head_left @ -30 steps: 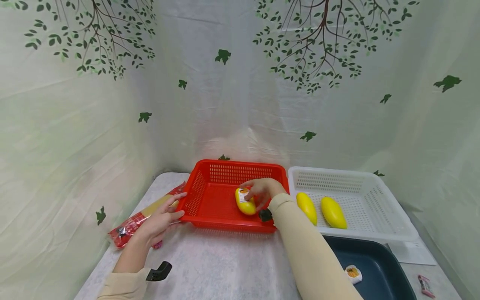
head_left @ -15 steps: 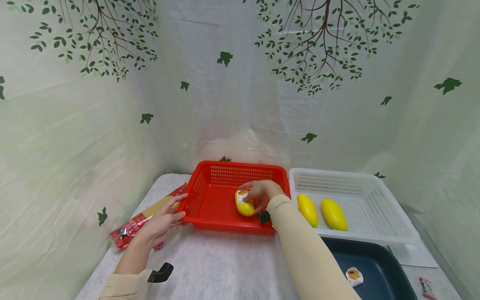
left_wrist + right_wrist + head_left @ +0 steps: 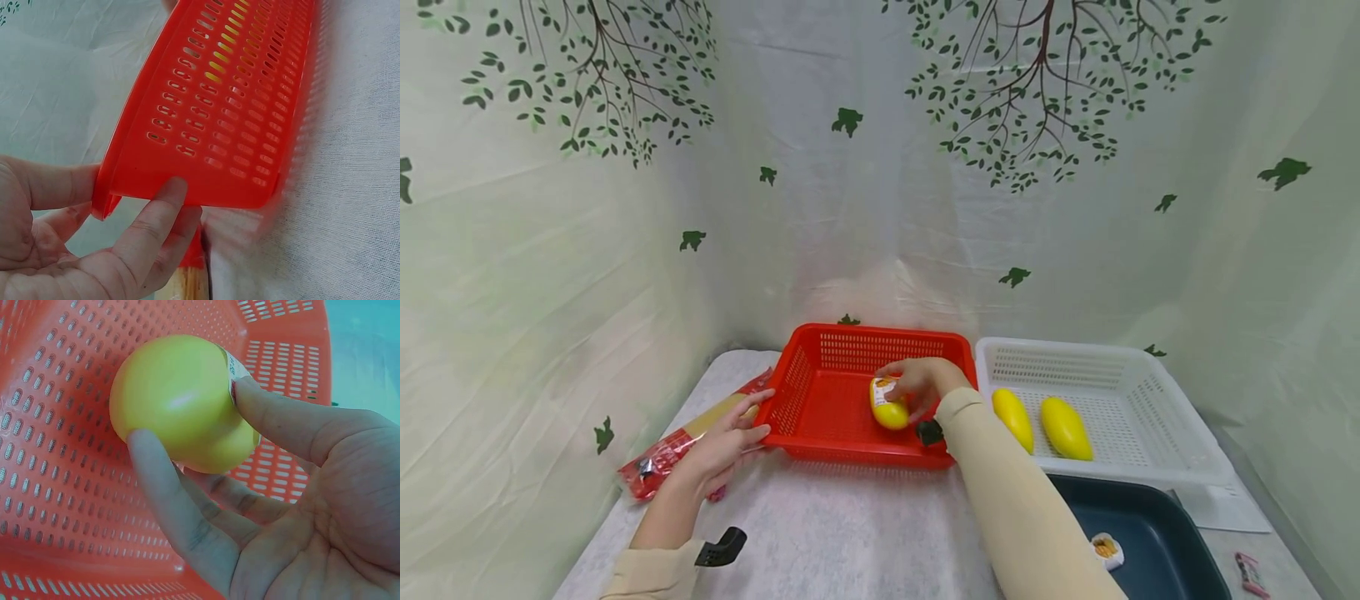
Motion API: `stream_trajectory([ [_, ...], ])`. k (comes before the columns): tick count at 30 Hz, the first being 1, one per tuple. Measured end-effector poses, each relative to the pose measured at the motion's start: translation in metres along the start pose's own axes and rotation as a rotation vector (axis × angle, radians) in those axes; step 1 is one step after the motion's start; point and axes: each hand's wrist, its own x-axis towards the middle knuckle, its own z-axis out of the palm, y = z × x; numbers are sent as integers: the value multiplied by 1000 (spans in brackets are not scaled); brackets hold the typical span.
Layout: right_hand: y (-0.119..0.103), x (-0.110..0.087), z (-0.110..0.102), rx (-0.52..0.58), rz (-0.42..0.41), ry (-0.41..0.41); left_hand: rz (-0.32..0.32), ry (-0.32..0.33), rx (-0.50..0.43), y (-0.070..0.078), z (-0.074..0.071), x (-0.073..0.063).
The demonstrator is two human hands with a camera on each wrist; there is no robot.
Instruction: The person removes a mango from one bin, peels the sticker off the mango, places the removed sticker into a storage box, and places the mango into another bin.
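My right hand (image 3: 931, 382) grips a yellow mango (image 3: 891, 415) inside a red perforated basket (image 3: 865, 452). The mango carries a white printed label. In the right wrist view the thumb lies by the label (image 3: 231, 375), and the fingers curl round the mango's near side and underside. My left hand (image 3: 721, 450) holds the basket's front left corner. Seen from the left wrist, the thumb is at the rim and the fingertips (image 3: 172, 190) press on the outer wall.
A white basket (image 3: 1112, 350) with two yellow mangoes (image 3: 1066, 427) stands to the right. In front of it, a dark blue tray (image 3: 1165, 533) holds a white printed label (image 3: 1107, 550). A pink wrapper (image 3: 1251, 575) lies far right, a long red-and-gold package (image 3: 662, 458) left.
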Motion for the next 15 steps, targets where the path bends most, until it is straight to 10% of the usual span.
stream_trajectory([
  [15,-9,-18,-3,-161,-145,-21,0,-2,-23,1,2,-4],
])
